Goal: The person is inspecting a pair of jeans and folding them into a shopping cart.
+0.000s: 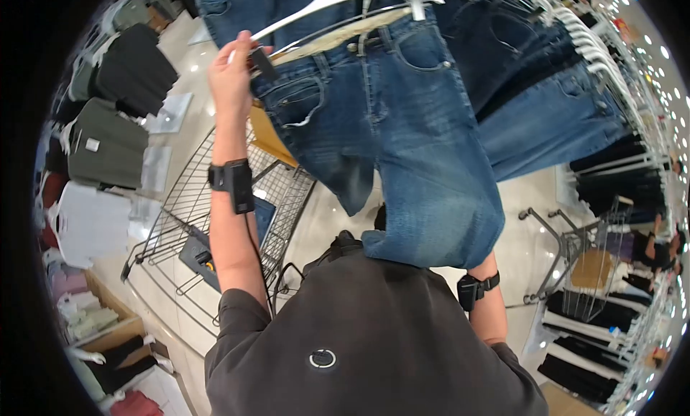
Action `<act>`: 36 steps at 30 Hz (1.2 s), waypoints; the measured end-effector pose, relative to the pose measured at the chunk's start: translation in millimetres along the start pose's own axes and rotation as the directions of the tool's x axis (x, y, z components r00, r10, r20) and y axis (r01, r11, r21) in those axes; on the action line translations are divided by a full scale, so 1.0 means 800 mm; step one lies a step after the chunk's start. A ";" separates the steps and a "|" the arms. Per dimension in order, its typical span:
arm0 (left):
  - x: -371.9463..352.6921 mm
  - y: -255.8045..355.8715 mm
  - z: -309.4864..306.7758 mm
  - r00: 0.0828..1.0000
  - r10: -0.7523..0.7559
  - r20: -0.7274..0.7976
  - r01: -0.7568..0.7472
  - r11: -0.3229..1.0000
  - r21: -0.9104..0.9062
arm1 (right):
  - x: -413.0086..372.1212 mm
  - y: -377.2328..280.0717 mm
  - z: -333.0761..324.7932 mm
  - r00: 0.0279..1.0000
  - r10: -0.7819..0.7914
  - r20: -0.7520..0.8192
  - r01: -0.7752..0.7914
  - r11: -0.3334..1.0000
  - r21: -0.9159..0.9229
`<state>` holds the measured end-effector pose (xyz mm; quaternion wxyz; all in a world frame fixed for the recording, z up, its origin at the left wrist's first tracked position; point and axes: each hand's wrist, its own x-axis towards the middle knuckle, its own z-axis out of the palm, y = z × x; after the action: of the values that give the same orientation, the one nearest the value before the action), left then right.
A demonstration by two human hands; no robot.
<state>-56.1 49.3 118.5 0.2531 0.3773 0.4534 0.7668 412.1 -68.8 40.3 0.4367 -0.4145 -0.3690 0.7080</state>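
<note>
A pair of blue jeans (424, 150) hangs by its waistband from a white hanger (316, 10) in front of me. My left hand (231, 74) is closed round the left end of the hanger, at the corner of the waistband, beside a dark tag (264, 62). One leg of the jeans drapes down toward my chest and is folded at the bottom. Behind that fold, my right forearm (490, 312) reaches up to the cloth. The jeans cover my right hand, so its fingers do not show.
Dark jeans (553, 121) hang on a rack with white hangers at the right. Below my left arm stands a wire shopping cart (194, 179) with things inside. Another cart (586, 258) is at the right. Shirts (108, 143) hang along the left over a shiny floor.
</note>
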 end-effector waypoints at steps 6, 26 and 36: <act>-0.001 -0.001 -0.002 0.999 -0.027 -0.017 0.026 1.000 -0.016 | 0.003 -0.013 0.024 0.995 0.041 -0.090 -0.035 0.997 0.071; -0.009 -0.007 -0.003 0.979 0.064 -0.194 -0.073 0.996 -0.043 | 0.039 0.022 -0.004 0.928 0.089 0.362 -0.264 0.842 0.470; -0.009 -0.008 0.000 0.971 0.088 -0.222 -0.096 0.995 -0.024 | 0.040 0.020 0.017 0.980 0.117 0.163 -0.154 0.960 0.234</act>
<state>-51.7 47.1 110.1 0.1719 0.3059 0.4475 0.8226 385.8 -47.1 22.6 0.4065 -0.3280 -0.2808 0.8052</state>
